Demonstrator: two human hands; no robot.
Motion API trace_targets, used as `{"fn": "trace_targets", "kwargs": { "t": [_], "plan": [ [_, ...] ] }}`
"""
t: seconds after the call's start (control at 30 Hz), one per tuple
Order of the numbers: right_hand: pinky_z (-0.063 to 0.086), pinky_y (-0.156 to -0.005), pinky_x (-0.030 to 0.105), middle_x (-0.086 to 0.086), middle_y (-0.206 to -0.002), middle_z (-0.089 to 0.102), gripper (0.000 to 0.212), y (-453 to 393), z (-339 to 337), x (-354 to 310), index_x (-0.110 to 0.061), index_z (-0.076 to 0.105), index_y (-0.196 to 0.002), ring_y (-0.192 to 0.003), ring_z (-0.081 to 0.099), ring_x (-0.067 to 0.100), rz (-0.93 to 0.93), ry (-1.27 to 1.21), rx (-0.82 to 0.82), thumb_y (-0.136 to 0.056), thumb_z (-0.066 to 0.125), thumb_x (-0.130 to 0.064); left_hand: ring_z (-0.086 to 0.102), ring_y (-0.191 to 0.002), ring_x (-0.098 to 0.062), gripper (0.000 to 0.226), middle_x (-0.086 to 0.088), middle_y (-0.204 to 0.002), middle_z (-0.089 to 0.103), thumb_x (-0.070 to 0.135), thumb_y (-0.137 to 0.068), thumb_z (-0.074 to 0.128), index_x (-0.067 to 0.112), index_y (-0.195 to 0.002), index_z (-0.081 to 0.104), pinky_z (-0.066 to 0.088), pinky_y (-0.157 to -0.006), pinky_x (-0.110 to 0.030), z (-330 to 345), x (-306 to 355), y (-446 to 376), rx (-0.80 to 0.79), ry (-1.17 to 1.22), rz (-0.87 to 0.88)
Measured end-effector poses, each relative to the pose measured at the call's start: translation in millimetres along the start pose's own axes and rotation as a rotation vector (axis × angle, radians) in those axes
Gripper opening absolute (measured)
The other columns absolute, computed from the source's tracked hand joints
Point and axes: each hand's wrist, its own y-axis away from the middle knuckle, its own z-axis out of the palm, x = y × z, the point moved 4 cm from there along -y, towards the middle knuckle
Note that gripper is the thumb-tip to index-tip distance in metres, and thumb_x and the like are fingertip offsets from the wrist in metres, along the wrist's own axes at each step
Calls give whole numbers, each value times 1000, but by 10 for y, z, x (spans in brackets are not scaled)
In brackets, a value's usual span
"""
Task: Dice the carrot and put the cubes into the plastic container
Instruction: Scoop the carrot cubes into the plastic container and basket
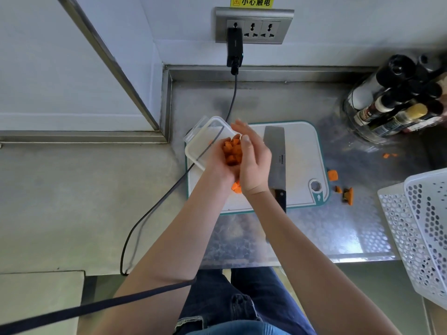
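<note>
My left hand (215, 163) and my right hand (254, 158) are cupped together around a heap of orange carrot cubes (232, 151). They hover over the near edge of the clear plastic container (205, 136), which sits at the left end of the white cutting board (302, 151). A few carrot cubes (236, 187) lie on the board below my wrists. The cleaver (275, 155) rests flat on the board to the right of my hands, its black handle pointing toward me.
Carrot scraps (333, 175) and an end piece (348, 196) lie on the steel counter right of the board. A jar of spice bottles (387, 105) stands at the back right, a white perforated basket (425, 228) at the right edge. A black cable (154, 209) crosses the counter.
</note>
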Motion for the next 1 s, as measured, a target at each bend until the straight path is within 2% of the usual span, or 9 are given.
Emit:
{"fn": "trace_targets", "kwargs": {
  "t": [0.1,0.2,0.4,0.5,0.6,0.7,0.77,0.87,1.0],
  "plan": [
    [9,-118,30,0,-144,46,45,-1,44,17,-15,60,-127,-144,22,11,6,206,-96,-94,30,-23,65,-86,-23,27,-9,-91,65,15,-93,35,7,-90,60,52,-86,-33,57,-8,34,-89,-52,36],
    [-11,-115,24,-1,-149,40,49,-60,12,20,-19,54,-134,-146,13,10,-4,364,-222,-97,24,-30,65,-90,-23,34,-8,-92,70,15,-96,31,7,-96,64,47,-94,-36,106,-76,40,-153,-96,60],
    [20,-112,29,6,-119,67,53,-110,-211,-105,-8,70,-110,-124,51,22,-146,474,-56,-96,26,-35,62,-83,-18,31,-7,-76,67,15,-99,32,6,-87,59,49,-81,-25,361,-214,158,-220,-120,48],
    [29,-109,31,4,-105,72,44,-119,-361,-225,-7,72,-99,-105,61,19,-253,484,6,-96,34,-27,60,-82,-17,34,-6,-72,63,14,-99,28,7,-81,56,44,-90,-26,517,-339,180,-310,-127,18],
    [33,-105,27,4,-100,73,42,-127,-568,-297,-6,73,-97,-97,64,21,-259,484,76,-95,36,-26,56,-77,-15,32,-4,-79,54,13,-97,24,7,-81,51,45,-84,-24,698,-529,162,-343,-236,-17],
    [40,-101,27,6,-108,71,38,-66,-865,-304,-5,71,-105,-106,62,21,-210,478,213,-95,40,-25,51,-87,-15,29,-5,-89,50,20,-100,23,8,-92,49,43,-83,-25,879,-792,193,-368,-330,-81],
    [38,-100,20,6,-113,69,35,-11,-1105,-336,-6,70,-110,-111,60,17,-156,455,309,-96,42,-22,56,-79,-14,28,-5,-84,56,18,-99,28,7,-87,51,47,-76,-25,985,-995,235,-389,-425,-124],
    [42,-101,27,3,-114,69,32,66,-1508,-399,-8,70,-110,-112,59,13,-88,409,436,-98,43,-19,55,-69,-14,29,-2,-74,54,18,-97,32,11,-77,51,45,-77,-23,1154,-1361,282,-435,-569,-205],
    [51,-84,35,-4,-94,72,34,248,-2104,-420,-15,74,-98,-92,64,9,25,251,689,-100,42,-27,62,-63,-16,36,-2,-59,64,26,-98,40,12,-70,59,50,-58,-26,1376,-1909,409,-413,-766,-224]
  ]
}}
